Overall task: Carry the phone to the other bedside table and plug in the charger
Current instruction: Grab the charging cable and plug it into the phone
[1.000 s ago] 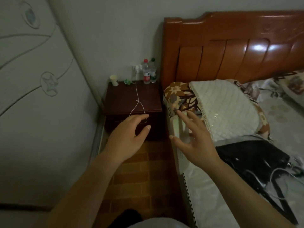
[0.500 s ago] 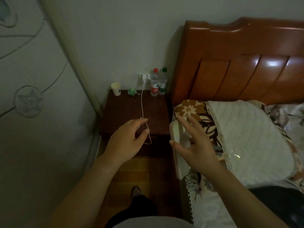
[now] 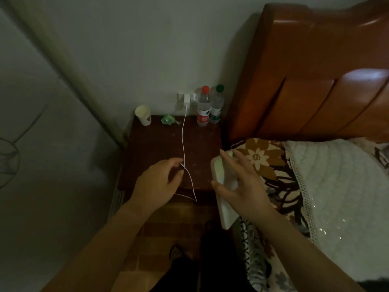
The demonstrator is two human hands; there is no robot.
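Note:
My right hand [image 3: 240, 187] grips a white phone [image 3: 222, 192], held edge-on over the front right corner of the dark wooden bedside table [image 3: 160, 148]. A white charger plug [image 3: 186, 99] sits in the wall socket behind the table. Its thin white cable [image 3: 183, 140] runs down across the tabletop to my left hand [image 3: 156, 187], which pinches it between thumb and forefinger. A loop of the cable hangs below the table's front edge. The cable's end is not visible.
On the table's back edge stand a paper cup [image 3: 143, 115], a small green object [image 3: 167, 119] and two water bottles [image 3: 203, 106]. The bed with its wooden headboard [image 3: 315, 81] and patterned pillow [image 3: 315, 178] is right of the table; a wardrobe [image 3: 42, 144] closes the left.
I have stepped closer to the bedside table, which now lies right under my hands. The phone shows more fully in my right hand, and my left hand's pinch on the cable is plainer.

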